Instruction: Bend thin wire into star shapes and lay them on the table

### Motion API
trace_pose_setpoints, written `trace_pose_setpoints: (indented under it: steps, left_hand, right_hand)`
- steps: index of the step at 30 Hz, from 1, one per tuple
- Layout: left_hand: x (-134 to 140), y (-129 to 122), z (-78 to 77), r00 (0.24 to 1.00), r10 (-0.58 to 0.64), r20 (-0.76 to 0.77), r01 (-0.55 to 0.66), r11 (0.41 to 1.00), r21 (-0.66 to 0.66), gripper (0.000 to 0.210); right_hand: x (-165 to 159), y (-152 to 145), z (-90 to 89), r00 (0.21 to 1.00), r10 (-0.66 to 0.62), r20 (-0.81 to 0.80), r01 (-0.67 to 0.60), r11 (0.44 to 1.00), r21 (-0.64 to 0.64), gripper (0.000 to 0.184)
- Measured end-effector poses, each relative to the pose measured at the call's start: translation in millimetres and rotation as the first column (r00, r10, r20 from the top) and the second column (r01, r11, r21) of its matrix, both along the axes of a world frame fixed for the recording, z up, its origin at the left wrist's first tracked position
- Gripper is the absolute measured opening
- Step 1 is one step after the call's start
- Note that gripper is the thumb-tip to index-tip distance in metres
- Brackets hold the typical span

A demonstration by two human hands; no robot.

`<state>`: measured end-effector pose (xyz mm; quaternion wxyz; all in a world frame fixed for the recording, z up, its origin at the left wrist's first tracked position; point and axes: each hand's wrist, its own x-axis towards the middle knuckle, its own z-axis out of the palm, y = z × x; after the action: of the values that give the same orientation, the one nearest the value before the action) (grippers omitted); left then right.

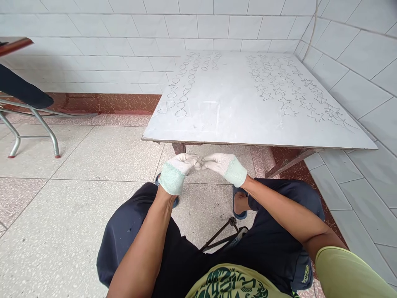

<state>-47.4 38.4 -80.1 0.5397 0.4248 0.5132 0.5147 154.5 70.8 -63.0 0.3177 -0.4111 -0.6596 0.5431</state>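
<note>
Both my hands wear white gloves with pale green cuffs and meet in front of the table's near edge, above the floor. My left hand is closed in a pinch on a thin wire, a faint piece of which shows above the fingers. My right hand is also pinched, its fingertips meeting the left ones at the wire. The wire's shape between the fingers is too fine to make out. On the white tabletop lie rows of thin wire figure-eight shapes at left and many wire stars at right.
The table stands against a tiled wall, its wooden leg angled below. A dark folding frame is between my legs. At far left are a metal-legged stool, another person's leg and a brown table edge.
</note>
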Motion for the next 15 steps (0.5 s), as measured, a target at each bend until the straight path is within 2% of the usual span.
trace_pose_setpoints:
  steps: [4,9,12,15]
  left_hand:
    - [-1,0,2.1,0.998,-0.035,-0.045,0.035,0.999,-0.01,0.031]
    - [-3,-4,8.5,0.989,-0.091,-0.118,0.094,0.995,0.023,0.025]
    - [-5,-7,11.1,0.981,-0.135,-0.137,0.14,0.99,0.034,0.021]
    - [-6,-9,12.7,0.975,-0.126,-0.183,0.131,0.991,0.012,0.021]
  right_hand:
    - [-1,-1,-7.0,0.99,0.03,-0.135,-0.047,0.992,-0.12,0.026]
    - [-4,2,-22.9,0.916,0.127,-0.381,-0.24,0.934,-0.265,0.042]
    - [-4,2,-27.4,0.893,0.165,-0.418,-0.313,0.896,-0.315,0.042]
    - [-3,0,-26.9,0.902,0.157,-0.401,-0.311,0.882,-0.354,0.044]
